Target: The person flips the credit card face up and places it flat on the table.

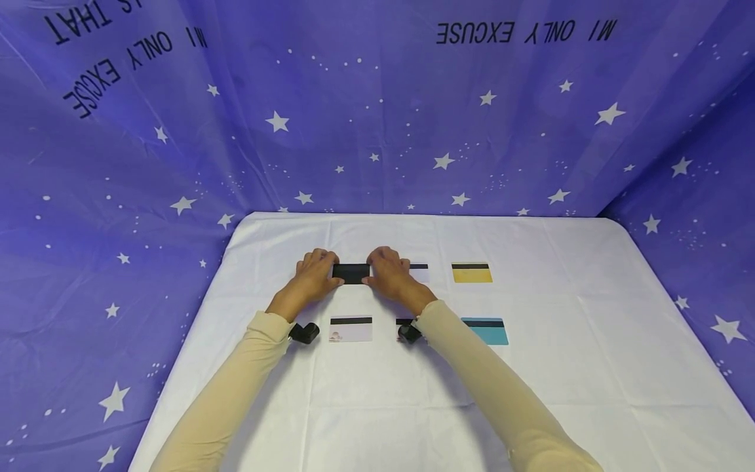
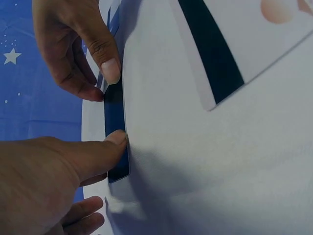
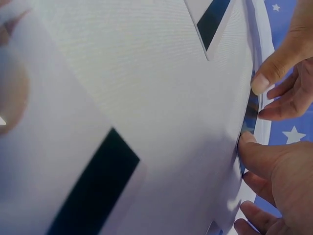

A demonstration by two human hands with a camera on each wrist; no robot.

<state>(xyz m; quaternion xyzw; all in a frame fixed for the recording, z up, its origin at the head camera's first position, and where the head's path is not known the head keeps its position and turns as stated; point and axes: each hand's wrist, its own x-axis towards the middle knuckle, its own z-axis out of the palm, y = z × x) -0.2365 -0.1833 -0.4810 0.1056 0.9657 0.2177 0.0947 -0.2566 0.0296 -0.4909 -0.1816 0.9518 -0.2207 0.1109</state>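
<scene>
Both hands pinch a black card (image 1: 351,274) between thumb and fingers, one at each end of it. My left hand (image 1: 314,274) has the card's left end, and my right hand (image 1: 389,272) has its right end. In the left wrist view, the thumbs lie on the near long edge of the dark card (image 2: 115,115), with fingers behind it. The right wrist view shows the card (image 3: 251,115) nearly edge-on between the hands. A pale lilac card (image 1: 419,273) with a black stripe lies just right of my right hand, partly hidden by it.
On the white tablecloth (image 1: 560,367) lie a yellow card (image 1: 472,273), a lilac card (image 1: 351,330) and a teal card (image 1: 489,332), each black-striped. Another card is mostly hidden under the right wrist's camera (image 1: 409,334). A purple starry curtain (image 1: 377,131) stands behind.
</scene>
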